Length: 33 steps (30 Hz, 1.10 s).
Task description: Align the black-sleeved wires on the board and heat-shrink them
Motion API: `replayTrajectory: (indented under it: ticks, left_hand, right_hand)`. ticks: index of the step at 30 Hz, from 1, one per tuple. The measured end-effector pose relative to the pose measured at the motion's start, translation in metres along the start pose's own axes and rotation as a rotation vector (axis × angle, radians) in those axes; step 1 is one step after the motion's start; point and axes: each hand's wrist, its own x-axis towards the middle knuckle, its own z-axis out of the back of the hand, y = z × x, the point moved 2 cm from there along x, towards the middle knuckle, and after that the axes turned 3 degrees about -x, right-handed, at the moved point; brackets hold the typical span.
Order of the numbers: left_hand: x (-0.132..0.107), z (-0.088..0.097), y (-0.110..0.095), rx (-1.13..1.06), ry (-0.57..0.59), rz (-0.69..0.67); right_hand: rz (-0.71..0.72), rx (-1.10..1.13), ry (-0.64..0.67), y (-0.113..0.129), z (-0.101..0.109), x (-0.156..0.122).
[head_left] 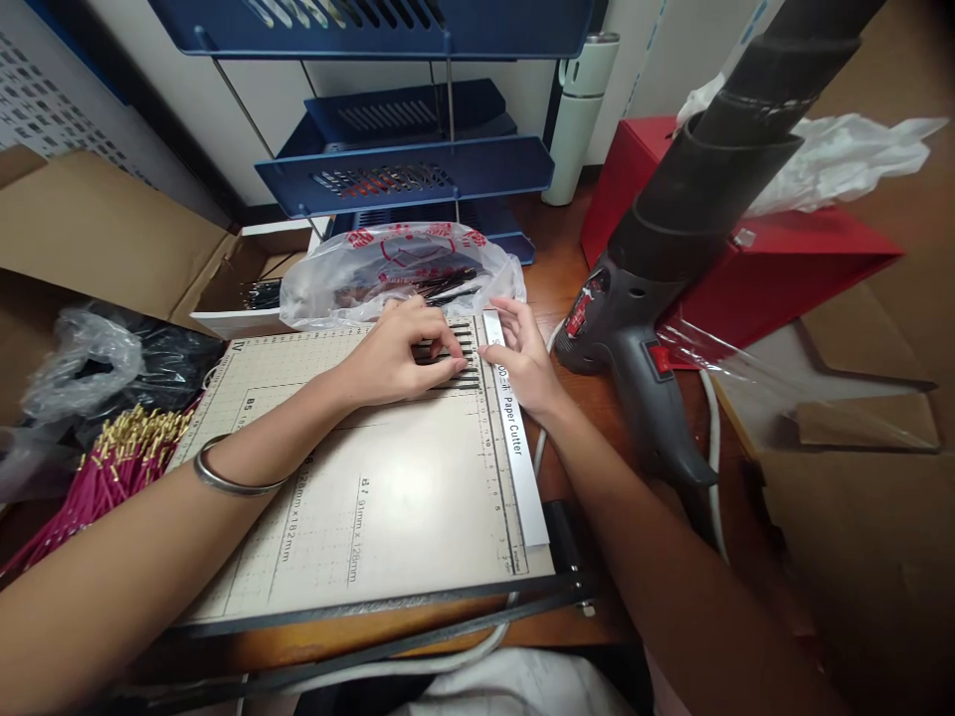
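Observation:
A cream paper cutter [418, 497] with printed size grids lies before me. Several thin black strips [467, 376] lie side by side across its far right part, their ends near the ruler edge. Bent over them is my left hand [403, 353], its thumb and forefinger closed together on a black strip; the other fingers are curled and partly hidden. At the cutter's white labelled rail [514, 428], my right hand [526, 363] rests with its thumb on the rail and its fingers stretched out and apart. No object shows in that hand.
Beyond the cutter lies a clear plastic bag [328, 288] with dark strands inside. A heat gun [649, 328] stands at right, before a red box [791, 259]. Crimson cords with gold tips [134, 447] lie at left. Blue shelves [403, 174] and a pale flask [582, 119] stand behind.

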Motion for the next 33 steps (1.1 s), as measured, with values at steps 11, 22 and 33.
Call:
replayTrajectory:
  ticks: [11, 22, 33]
  left_hand:
    - [-0.0003, -0.0007, 0.0044, 0.044, -0.012, 0.068]
    - [0.0004, -0.0011, 0.0050, 0.012, -0.008, 0.078]
    - [0.0001, -0.0001, 0.0056, 0.005, 0.008, 0.076]
  right_hand:
    - [0.005, -0.040, 0.004, -0.0028, 0.0010, 0.0001]
    - [0.005, -0.028, 0.018, -0.0053, 0.0021, -0.0002]
    - [0.002, -0.073, 0.056, -0.0068, 0.0040, -0.0004]
